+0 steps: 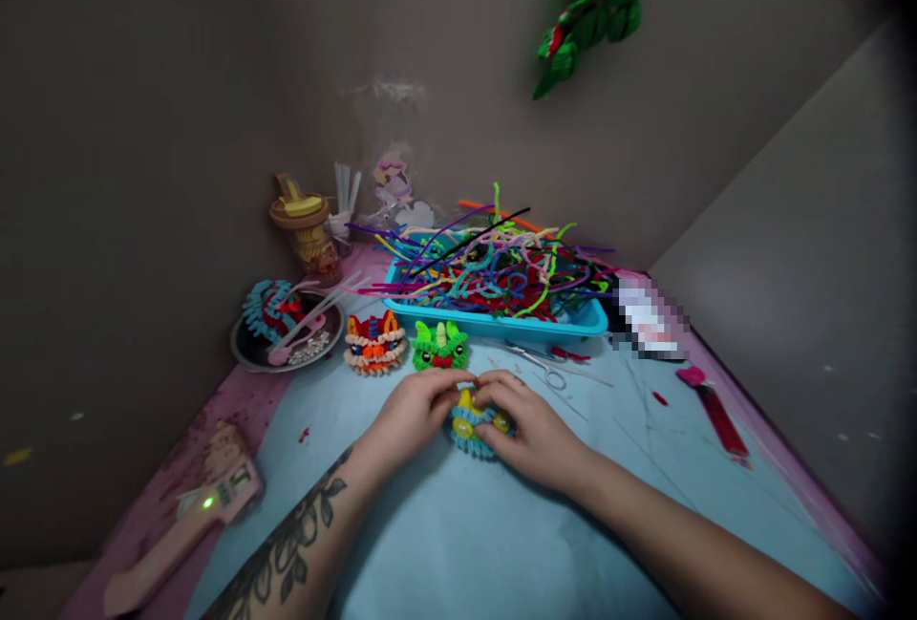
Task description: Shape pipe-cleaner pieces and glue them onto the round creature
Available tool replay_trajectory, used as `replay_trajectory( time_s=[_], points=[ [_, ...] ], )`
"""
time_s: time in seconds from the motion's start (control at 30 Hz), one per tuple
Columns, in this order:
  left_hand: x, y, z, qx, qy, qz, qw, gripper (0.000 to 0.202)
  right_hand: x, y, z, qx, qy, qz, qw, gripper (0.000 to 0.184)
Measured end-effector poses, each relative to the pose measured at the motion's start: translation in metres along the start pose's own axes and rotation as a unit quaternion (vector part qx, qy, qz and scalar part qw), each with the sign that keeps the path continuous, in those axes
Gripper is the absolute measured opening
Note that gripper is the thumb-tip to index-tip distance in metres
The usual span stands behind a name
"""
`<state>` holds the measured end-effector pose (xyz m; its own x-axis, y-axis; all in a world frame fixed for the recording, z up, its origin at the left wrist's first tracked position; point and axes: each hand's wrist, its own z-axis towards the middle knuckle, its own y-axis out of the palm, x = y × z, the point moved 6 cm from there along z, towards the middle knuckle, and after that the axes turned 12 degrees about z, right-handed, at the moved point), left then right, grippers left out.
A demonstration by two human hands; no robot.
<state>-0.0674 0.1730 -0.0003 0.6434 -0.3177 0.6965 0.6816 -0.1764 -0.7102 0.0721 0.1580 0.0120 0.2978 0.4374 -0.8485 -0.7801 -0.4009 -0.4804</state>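
A blue and yellow lion-dance head made of pipe cleaners [473,443] rests on the blue table cover between my hands. My left hand [412,412] is at its upper left side, thumb and fingers closed near its yellow top. My right hand [534,429] grips the right side, with the thumb across the front and the fingers at the top. The fingers partly hide the head. Just beyond stand a green pipe-cleaner head [439,348] and an orange, red and cream one [373,345].
A blue tray [501,324] heaped with coloured pipe cleaners stands at the back. Scissors [551,374] lie in front of it. On the left are a metal bowl [250,357], a cup [305,228] and a pink glue gun [193,515]. A red-bodied tool [720,419] lies on the right.
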Motion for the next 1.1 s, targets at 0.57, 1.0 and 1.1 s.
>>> replay_trajectory(
  time_s=[0.57, 1.0, 1.1],
  points=[
    [0.0041, -0.0074, 0.0022, 0.062, -0.016, 0.028, 0.998, 0.018, 0.0012, 0.0, -0.0011, -0.001, 0.005, -0.003, 1.0, 0.024],
    [0.0103, -0.0044, -0.0007, 0.04, -0.071, 0.122, 0.989, 0.02, 0.0006, 0.0004, 0.0001, 0.001, 0.008, 0.001, 1.0, 0.024],
    [0.0085, -0.0027, -0.0014, 0.046, -0.075, 0.125, 0.988, 0.02, 0.0008, 0.0002, 0.0003, 0.003, 0.009, 0.002, 1.0, 0.023]
  ],
)
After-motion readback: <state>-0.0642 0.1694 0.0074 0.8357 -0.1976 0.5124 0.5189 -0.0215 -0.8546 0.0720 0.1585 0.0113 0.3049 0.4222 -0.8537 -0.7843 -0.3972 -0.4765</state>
